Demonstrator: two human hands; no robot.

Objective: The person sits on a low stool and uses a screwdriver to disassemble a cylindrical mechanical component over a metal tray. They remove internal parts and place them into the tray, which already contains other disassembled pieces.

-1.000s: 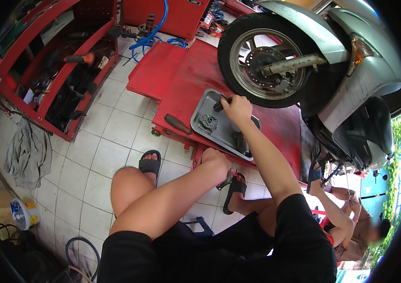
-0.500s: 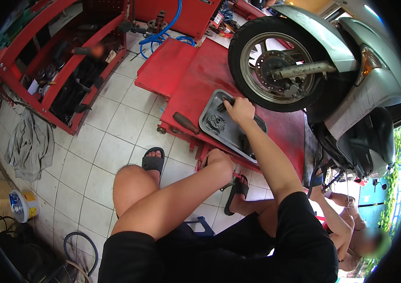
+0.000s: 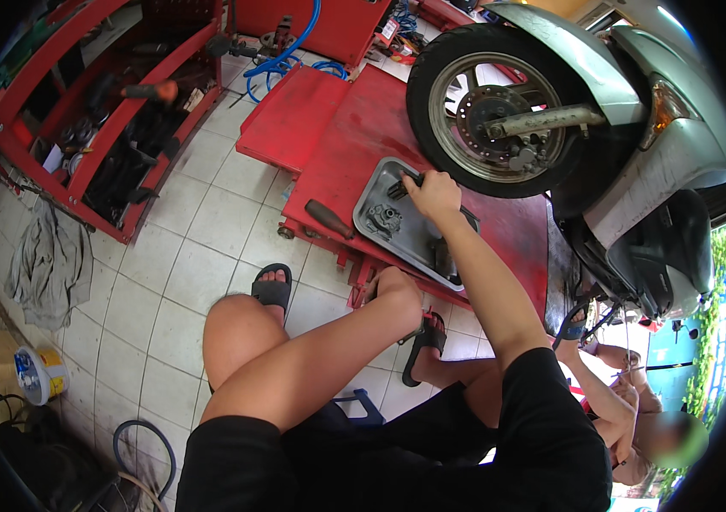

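Note:
Over the far end of a grey metal tray (image 3: 422, 258), my right hand (image 3: 434, 198) has its fingers closed on a small dark metal part (image 3: 397, 189). A round, openwork metal part (image 3: 385, 221) lies in the tray near that hand. Another dark part (image 3: 443, 258) sits toward the near right end, partly behind my right forearm. My left hand (image 3: 393, 288) hangs bent at the wrist by the front edge of the red lift table (image 3: 322, 177); its fingers are mostly hidden. A tool with a dark brown handle (image 3: 329, 218) rests on the table left of the tray.
A scooter's front wheel (image 3: 499, 111) stands on the red table just beyond the tray. At the left are a red tool cart (image 3: 85, 183), a grey rag (image 3: 49, 264) and a white bucket (image 3: 41, 375). Another person (image 3: 615, 410) sits at the lower right.
The whole view has shifted slightly, so the scene sits a little further left and up. My right hand stays at the dark part in the tray, and my left hand hardly moves.

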